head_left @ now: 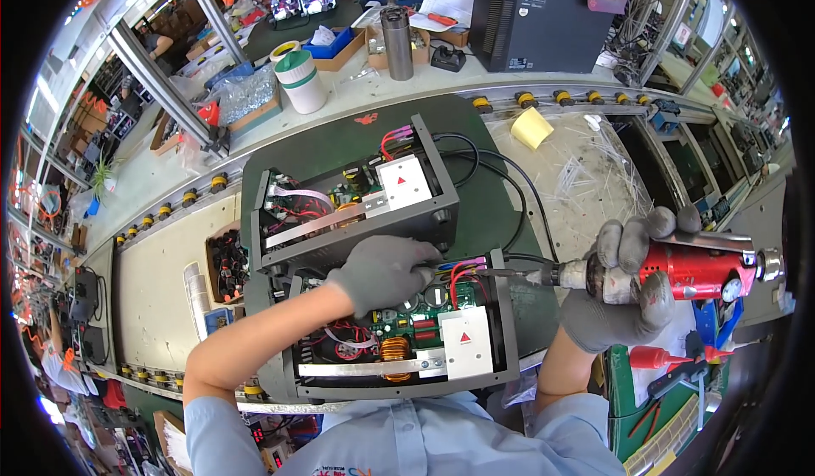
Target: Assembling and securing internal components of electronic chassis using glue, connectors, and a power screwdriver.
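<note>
Front chassis (407, 388), rear chassis (365, 230) behind; left grip (384, 272) unclear, right grip (607, 321) around red driver (692, 272).

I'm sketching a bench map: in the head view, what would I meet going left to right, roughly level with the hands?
White roll, brown carton of black parts, left hand, red power tool held in the right hand.
</note>
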A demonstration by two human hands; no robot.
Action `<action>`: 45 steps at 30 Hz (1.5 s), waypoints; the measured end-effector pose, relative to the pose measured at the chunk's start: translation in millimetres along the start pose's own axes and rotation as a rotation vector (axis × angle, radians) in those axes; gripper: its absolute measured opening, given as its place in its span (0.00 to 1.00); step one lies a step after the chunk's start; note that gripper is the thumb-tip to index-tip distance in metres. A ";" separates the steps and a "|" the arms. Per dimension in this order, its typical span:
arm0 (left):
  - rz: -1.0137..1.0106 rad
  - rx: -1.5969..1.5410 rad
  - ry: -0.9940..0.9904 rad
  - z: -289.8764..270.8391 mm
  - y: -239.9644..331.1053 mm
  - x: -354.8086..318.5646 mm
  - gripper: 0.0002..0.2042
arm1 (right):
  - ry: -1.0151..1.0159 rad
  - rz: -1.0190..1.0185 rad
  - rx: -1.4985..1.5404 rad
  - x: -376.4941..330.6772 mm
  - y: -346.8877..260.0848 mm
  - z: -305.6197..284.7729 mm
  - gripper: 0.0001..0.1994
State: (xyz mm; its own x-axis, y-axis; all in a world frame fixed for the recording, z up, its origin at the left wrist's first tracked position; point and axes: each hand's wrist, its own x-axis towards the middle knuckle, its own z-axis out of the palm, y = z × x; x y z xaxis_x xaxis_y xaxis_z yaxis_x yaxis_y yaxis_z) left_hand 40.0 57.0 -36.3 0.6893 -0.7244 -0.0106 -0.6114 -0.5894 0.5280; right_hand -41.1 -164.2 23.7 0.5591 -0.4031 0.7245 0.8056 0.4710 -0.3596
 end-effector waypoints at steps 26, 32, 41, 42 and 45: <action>-0.478 -0.302 -0.768 0.2 -17.4 48.2 0.17 | 0.197 0.090 -0.029 -20.2 -4.3 -23.1 0.29; -0.446 -0.734 -0.716 -3.2 -43.7 14.2 0.14 | 0.208 0.079 0.002 -17.2 -4.0 -23.5 0.29; -0.254 -0.361 -0.515 6.9 -34.9 15.1 0.12 | 0.158 0.129 0.030 -19.3 1.8 -23.4 0.31; -0.248 -0.364 -0.520 8.5 -31.5 14.0 0.12 | 0.161 0.121 -0.009 -20.1 1.7 -21.8 0.29; -0.143 0.085 -0.215 9.8 -15.5 10.3 0.07 | 0.239 0.139 -0.031 -22.4 1.8 -15.9 0.30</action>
State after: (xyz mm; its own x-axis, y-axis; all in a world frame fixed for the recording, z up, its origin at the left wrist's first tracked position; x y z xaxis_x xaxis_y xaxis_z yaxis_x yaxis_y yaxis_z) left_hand 52.8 55.2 -52.9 0.6782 -0.6857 -0.2644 -0.5508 -0.7125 0.4347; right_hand -49.0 -166.8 -2.5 0.6921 -0.5119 0.5088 0.7214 0.5118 -0.4665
